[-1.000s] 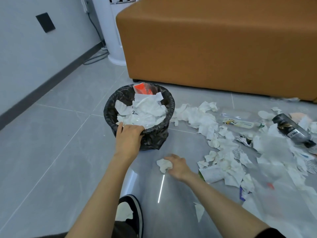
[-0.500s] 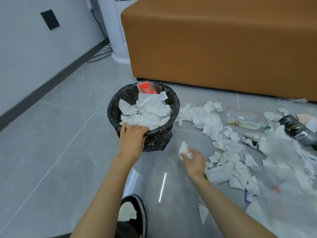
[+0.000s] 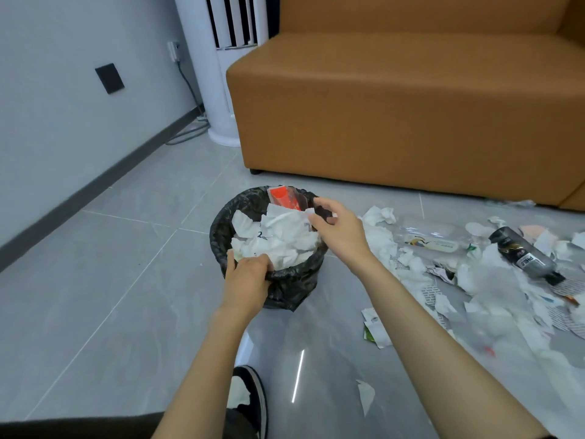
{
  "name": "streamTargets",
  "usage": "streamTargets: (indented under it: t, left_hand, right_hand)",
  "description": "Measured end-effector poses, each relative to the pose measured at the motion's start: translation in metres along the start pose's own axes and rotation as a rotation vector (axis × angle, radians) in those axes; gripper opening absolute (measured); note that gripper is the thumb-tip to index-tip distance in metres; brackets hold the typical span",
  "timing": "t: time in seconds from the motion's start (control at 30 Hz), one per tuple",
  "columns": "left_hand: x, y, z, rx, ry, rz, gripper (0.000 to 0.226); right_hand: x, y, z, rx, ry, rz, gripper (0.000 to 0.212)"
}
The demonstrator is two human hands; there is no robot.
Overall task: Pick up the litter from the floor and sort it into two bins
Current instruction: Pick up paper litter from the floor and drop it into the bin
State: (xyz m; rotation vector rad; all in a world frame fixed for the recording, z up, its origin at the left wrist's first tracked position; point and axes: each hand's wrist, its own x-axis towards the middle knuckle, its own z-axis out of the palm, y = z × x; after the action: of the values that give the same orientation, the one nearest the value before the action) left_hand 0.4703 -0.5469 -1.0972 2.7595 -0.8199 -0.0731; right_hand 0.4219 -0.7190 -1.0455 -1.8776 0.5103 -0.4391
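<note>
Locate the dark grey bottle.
Head view, far right: the dark grey bottle lies on its side on the floor among white paper scraps, right of the clear bottle.

The right hand, earlier pinching a tissue low beside the bin, is now over its rim, fingers loosely spread.

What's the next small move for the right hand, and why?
Probably swing the right hand to the tissues beside the bin and pinch one. It hovers over the rim with fingers apart, seemingly empty, while the left hand grips the near rim.
</note>
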Motion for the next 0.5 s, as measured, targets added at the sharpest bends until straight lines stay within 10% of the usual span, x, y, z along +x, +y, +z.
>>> streamTargets:
  t: [0.2,0.5]
  left_hand:
    - [-0.005,0.038,-0.011,-0.176,0.135,0.031,0.050]
    - [-0.013,0.119,0.025,-0.342,0.007,0.351,0.031]
  right_hand:
    - [-0.020,0.045,-0.035,0.048,0.179,0.211,0.020]
    - [-0.094,0.165,-0.096,-0.358,0.089,0.636,0.033]
